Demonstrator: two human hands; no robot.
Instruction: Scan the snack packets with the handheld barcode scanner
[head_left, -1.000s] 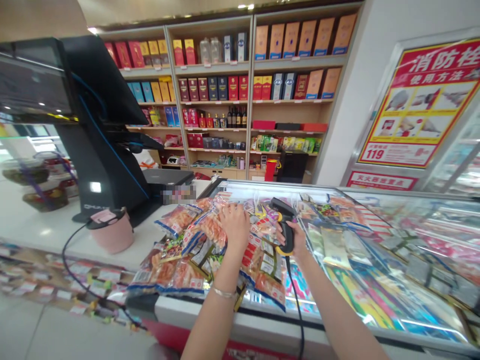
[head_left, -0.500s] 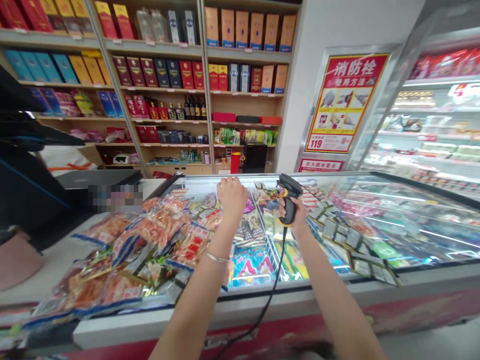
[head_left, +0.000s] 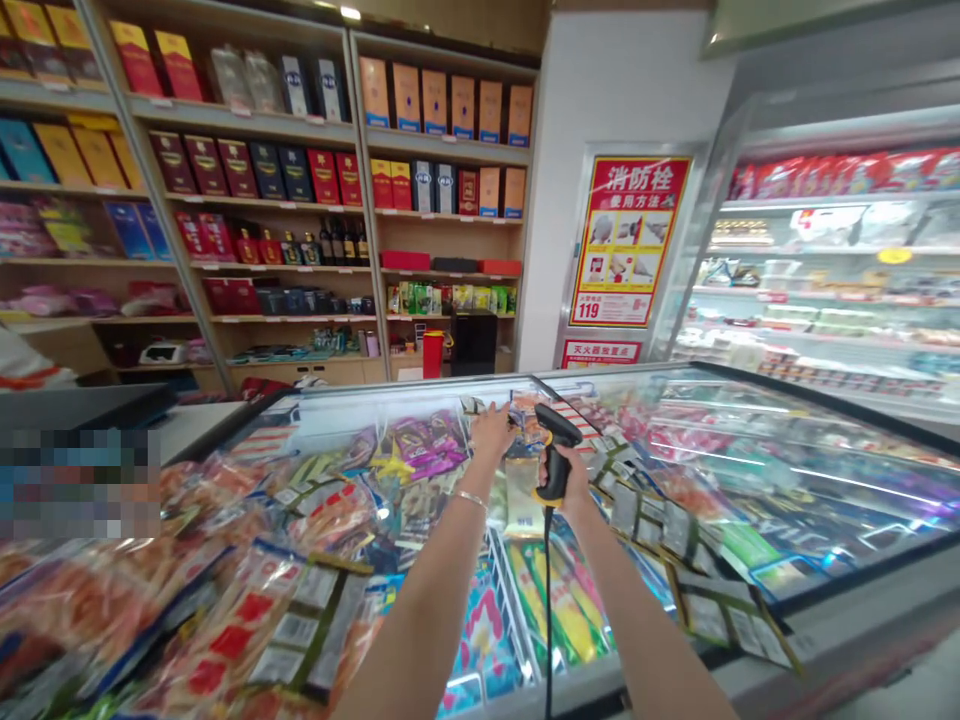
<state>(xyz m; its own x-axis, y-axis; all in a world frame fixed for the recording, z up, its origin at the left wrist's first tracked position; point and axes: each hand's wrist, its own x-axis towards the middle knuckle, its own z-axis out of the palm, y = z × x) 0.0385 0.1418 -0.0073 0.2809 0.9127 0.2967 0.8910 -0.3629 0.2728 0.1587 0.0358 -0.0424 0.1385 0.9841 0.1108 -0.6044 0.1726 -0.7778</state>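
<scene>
Our right grip [head_left: 557, 470] is holding the scanner [head_left: 559, 424]; the cord [head_left: 548, 580] dangling below could be snagging packets [head_left: 581, 600]; we cannot tell if our left grip [head_left: 491, 432] holds.

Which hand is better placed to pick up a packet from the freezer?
Probably the left: the right hand grips the black scanner, while the left hand has no scanner and is stretched over the freezer.

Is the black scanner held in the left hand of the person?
No, the right hand grips the black scanner by its handle, while the left hand is apart from it.
</scene>
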